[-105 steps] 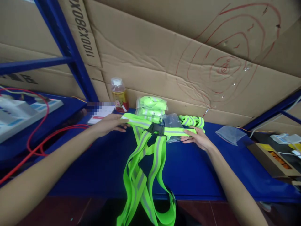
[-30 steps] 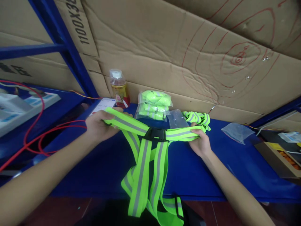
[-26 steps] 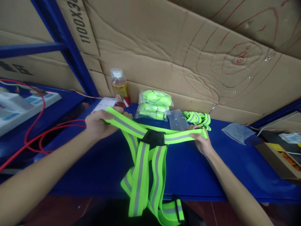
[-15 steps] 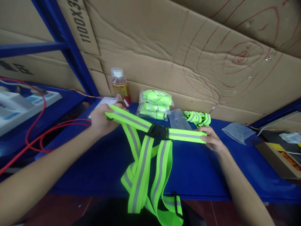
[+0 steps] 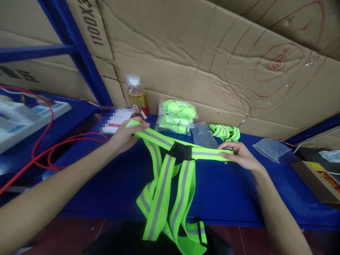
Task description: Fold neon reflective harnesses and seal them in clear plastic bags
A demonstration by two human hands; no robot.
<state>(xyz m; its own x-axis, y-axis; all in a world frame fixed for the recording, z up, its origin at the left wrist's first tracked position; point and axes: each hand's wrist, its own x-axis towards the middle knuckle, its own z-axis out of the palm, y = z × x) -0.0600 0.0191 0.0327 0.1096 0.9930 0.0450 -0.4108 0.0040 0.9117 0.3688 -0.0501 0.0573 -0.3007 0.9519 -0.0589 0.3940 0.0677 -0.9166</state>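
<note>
A neon-green reflective harness (image 5: 160,198) with grey stripes is stretched between my two hands. My left hand (image 5: 130,134) grips a strap on the left, thumb lying along it. On the right, my right hand (image 5: 237,154) pinches the end of another strap between thumb and fingers. A black plastic connector (image 5: 182,151) joins the straps midway between the hands. Several loops hang down from it past the table's front edge. Near the bottom of one loop is a black slider buckle (image 5: 202,232).
Bagged green straps (image 5: 176,115) are stacked at the back of the blue table (image 5: 223,187). Beside them lie a clear plastic bag (image 5: 204,134), a loose strap bundle (image 5: 225,132) and another bag (image 5: 271,148). A bottle (image 5: 138,99) and red cable (image 5: 53,145) are at left.
My left hand has moved right along its strap, closer to the connector. My right hand has turned, with its thumb now over the strap. The camera view has shifted slightly.
</note>
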